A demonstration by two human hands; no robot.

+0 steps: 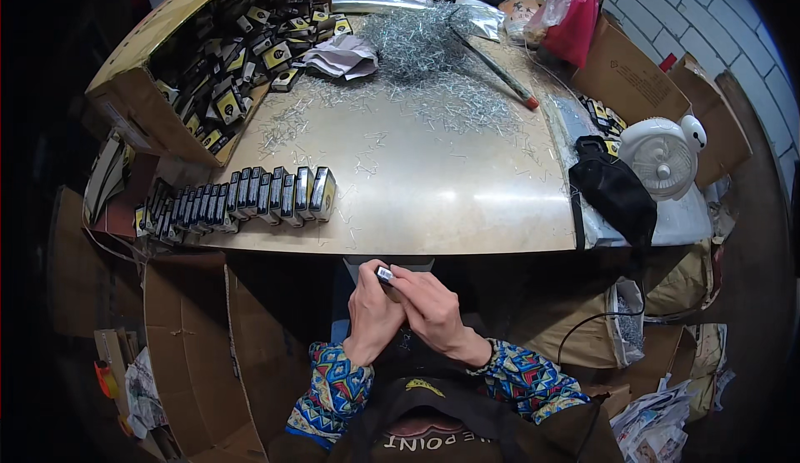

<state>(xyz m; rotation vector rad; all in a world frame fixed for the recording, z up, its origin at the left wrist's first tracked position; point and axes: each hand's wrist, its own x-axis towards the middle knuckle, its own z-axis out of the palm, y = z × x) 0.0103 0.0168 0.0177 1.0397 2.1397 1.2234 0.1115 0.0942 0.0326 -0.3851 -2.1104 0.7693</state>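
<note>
Both my hands meet in front of my body, just below the table's near edge. Between them is a small black box (384,274) with a white label on its end. My left hand (372,311) wraps round it from the left. My right hand (431,309) pinches its upper end between thumb and fingers. Most of the box is hidden by my hands. On the table to the left stands a row of similar small boxes (271,196), dark with yellow and white faces. A large pile of thin metal pins or nails (421,42) lies at the back middle.
A big cardboard carton (125,96) lies tipped at the left, spilling small boxes. A rod (500,71) rests by the pins near a crumpled cloth (342,56). At the right are a black bag (612,188) and white fan (662,159). An open carton (196,355) stands lower left.
</note>
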